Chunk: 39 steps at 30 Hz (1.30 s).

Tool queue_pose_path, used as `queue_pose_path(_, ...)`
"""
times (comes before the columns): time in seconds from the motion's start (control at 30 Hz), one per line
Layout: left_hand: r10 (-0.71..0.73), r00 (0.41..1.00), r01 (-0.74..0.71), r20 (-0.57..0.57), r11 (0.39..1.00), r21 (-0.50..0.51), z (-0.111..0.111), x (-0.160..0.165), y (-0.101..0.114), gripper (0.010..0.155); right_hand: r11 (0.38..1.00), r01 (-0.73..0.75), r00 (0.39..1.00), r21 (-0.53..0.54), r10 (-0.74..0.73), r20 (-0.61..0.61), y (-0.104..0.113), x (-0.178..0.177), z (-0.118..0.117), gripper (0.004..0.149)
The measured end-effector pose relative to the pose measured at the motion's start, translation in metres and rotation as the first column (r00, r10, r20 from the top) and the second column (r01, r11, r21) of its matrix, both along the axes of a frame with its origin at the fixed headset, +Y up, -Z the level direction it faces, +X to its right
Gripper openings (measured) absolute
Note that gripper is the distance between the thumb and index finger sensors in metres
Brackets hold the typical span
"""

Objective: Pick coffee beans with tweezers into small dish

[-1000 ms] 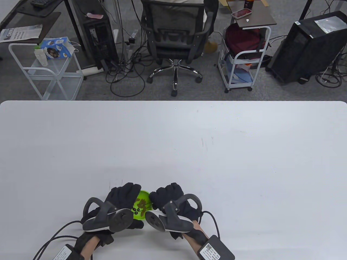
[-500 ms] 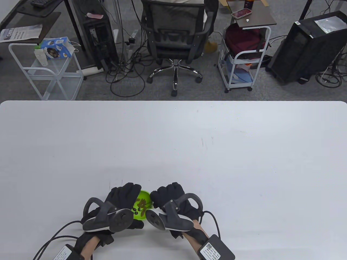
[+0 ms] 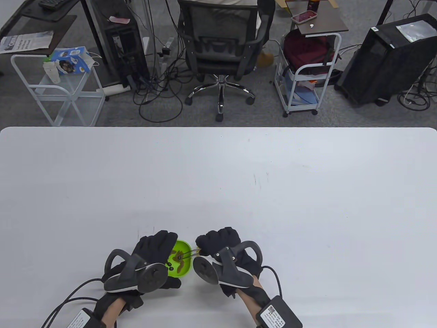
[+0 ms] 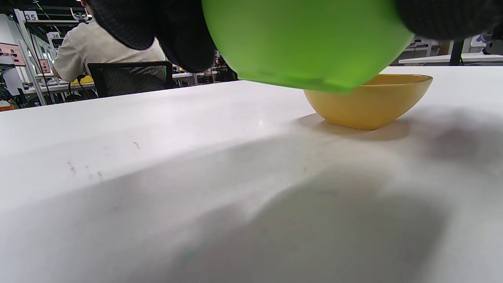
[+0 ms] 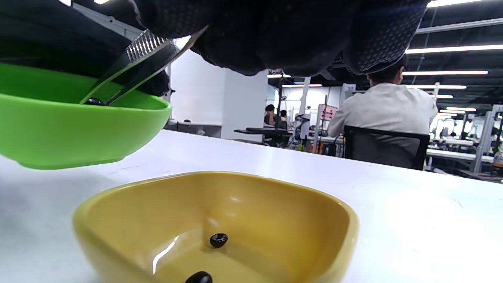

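My left hand grips a green bowl and holds it tilted just above the table; the bowl also shows in the left wrist view. Several coffee beans lie in the bowl. My right hand pinches metal tweezers whose tips reach into the green bowl. In the right wrist view the tweezers meet a dark bean; I cannot tell whether they grip it. A small yellow dish below my right hand holds two beans. My right hand hides it in the table view.
The white table stretches away beyond the hands. The yellow dish stands right beside the green bowl. An office chair and carts stand past the far edge.
My right hand has shifted a little to the right, and the tweezers now show reaching into the green bowl. My left hand and the bowl have stayed put.
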<state>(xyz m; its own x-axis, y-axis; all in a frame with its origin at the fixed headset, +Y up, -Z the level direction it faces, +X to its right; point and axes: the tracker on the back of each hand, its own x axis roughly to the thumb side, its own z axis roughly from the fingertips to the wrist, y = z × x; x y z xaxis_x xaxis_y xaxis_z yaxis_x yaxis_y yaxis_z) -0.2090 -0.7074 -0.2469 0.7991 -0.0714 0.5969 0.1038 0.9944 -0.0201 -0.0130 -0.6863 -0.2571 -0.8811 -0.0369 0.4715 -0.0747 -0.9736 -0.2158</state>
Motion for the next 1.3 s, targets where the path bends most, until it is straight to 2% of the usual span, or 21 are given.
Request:
queue_pose_path(0.37, -0.001, 1.0, 0.001, 0.0, 1.0, -0.001, 0.0, 0.0, 0.0, 0.115, 0.997, 0.08, 0.991, -0.023, -0.077, 0.108, 0.003, 0.036, -0.01, 0.043)
queue_pose_path(0.67, 0.0, 1.0, 0.0, -0.003, 1.0, -0.003, 0.0, -0.001, 0.0, 0.115, 0.992, 0.102, 0.979, -0.07, -0.088, 0.184, -0.005, 0.056, -0.019, 0.043)
queue_pose_path(0.9, -0.001, 1.0, 0.001, -0.003, 1.0, -0.002, -0.001, -0.001, 0.0, 0.115, 0.993, 0.079, 0.978, -0.087, -0.06, 0.199, -0.01, 0.059, -0.021, 0.043)
queue_pose_path(1.07, -0.005, 1.0, 0.005, -0.002, 1.0, -0.003, 0.0, -0.001, 0.0, 0.115, 0.986, 0.138, 0.974, -0.095, -0.118, 0.193, -0.01, 0.061, -0.021, 0.044)
queue_pose_path(1.3, -0.005, 1.0, 0.005, -0.001, 1.0, -0.003, -0.001, -0.001, 0.0, 0.115, 0.983, 0.177, 0.974, -0.048, -0.168, 0.15, -0.004, 0.054, -0.015, 0.044)
